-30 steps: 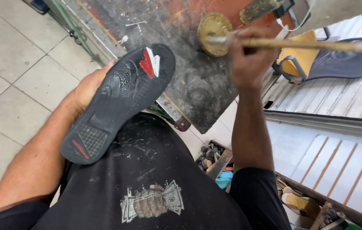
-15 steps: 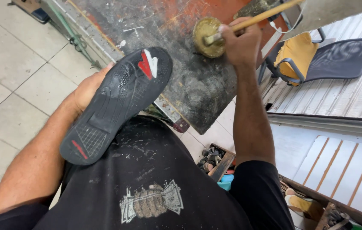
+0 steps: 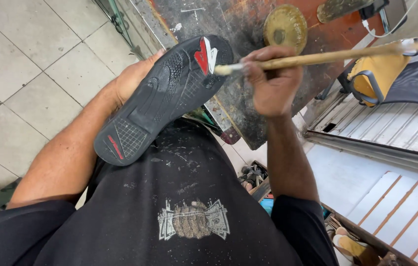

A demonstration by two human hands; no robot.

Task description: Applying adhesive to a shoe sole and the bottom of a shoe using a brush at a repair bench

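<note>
- The left hand (image 3: pixel 132 79) is under the shoe (image 3: pixel 164 96), fingers wrapped round its far side and mostly hidden, holding it sole up over the lap
- Sole is black with a red and white patch near the toe
- The right hand (image 3: pixel 270 81) is closed tight round a wooden brush (image 3: pixel 317 58), pale bristle tip touching the toe end
- Just beyond the toe, a stained bench (image 3: pixel 238 29) with a round yellowish tin (image 3: pixel 285 24)
- Grey tiled floor (image 3: pixel 32 64) on the left

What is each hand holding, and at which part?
Left hand holds the black shoe by its upper, sole up. Right hand grips the brush handle near the bristles.
</note>
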